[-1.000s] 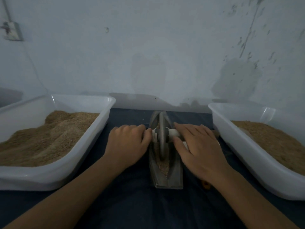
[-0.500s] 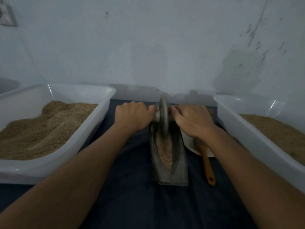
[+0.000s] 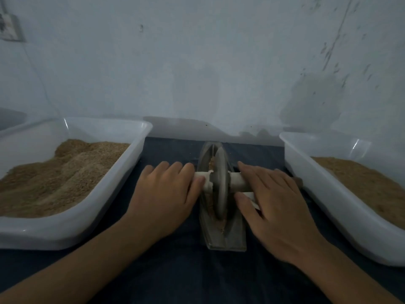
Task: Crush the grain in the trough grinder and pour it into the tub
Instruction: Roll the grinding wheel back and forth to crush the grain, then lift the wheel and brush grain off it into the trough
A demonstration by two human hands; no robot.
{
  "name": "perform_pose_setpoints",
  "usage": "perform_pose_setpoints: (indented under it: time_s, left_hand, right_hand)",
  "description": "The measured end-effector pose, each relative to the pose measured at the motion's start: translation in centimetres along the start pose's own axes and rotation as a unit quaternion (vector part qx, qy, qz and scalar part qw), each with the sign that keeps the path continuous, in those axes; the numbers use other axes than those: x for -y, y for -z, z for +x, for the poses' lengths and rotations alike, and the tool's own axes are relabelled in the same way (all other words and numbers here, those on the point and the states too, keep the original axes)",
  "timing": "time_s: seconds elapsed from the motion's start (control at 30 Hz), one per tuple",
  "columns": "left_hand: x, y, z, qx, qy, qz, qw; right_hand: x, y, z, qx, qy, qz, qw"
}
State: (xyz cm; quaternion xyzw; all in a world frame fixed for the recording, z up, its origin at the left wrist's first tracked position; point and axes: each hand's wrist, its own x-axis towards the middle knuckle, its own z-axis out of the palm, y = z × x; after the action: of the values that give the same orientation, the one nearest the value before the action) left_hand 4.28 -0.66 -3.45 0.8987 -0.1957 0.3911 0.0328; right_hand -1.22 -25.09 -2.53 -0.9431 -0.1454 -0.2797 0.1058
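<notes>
A metal trough grinder [image 3: 225, 238] lies lengthwise on the dark cloth between two tubs. Its disc wheel [image 3: 219, 183] stands upright in the trough near the middle, on a white axle [image 3: 237, 181]. Brown crushed grain [image 3: 219, 223] shows in the trough in front of and behind the wheel. My left hand [image 3: 163, 198] lies palm down over the axle's left end, thumb along it. My right hand [image 3: 276, 205] presses on the right end with fingers straight. The left tub [image 3: 140, 139] and the right tub [image 3: 306, 172] are white plastic, each holding brown ground grain.
The pale wall rises right behind the cloth's far edge. Each tub sits close beside a forearm, leaving a narrow strip of dark cloth [image 3: 197, 277] around the grinder. A small brown tip [image 3: 298, 181] pokes out from behind my right hand.
The wheel has rolled back toward me from the far end of the trough. Both hands drew back with it and now lie flatter on the axle. The wooden-handled tool is now hidden under my right hand.
</notes>
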Motion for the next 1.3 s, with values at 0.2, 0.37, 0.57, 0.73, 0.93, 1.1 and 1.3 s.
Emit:
perform_pose_setpoints:
  time_s: [0.2,0.37,0.57,0.73,0.93,1.1,1.3]
  left_hand:
    - [0.1,-2.5,3.5,0.021,0.054,0.011,0.998]
    - [0.1,-3.9,4.4,0.001,0.139,-0.003,0.99]
    - [0.5,-4.7,4.1,0.012,0.174,-0.033,0.984]
    - [0.3,-4.4,4.2,0.016,0.272,-0.155,0.95]
    - [-0.1,-3.9,4.2,-0.016,0.323,-0.229,0.918]
    - [0.4,-4.0,3.4,-0.019,0.35,-0.29,0.89]
    - [1.0,-4.0,3.3,-0.025,0.4,-0.326,0.856]
  right_hand:
    - [-0.7,-1.6,5.1,0.038,-0.045,-0.014,0.998]
    - [-1.4,-0.7,7.2,0.077,-0.026,0.081,0.993]
    - [-3.2,4.2,3.1,-0.13,0.063,0.009,0.99]
    - [-4.5,6.5,-1.3,0.055,0.124,-0.067,0.988]
    - [-5.1,3.5,-3.1,0.171,0.2,-0.196,0.945]
    - [-5.1,2.6,-2.4,0.135,0.244,-0.161,0.947]
    - [-4.0,2.6,-1.6,0.057,0.206,-0.106,0.971]
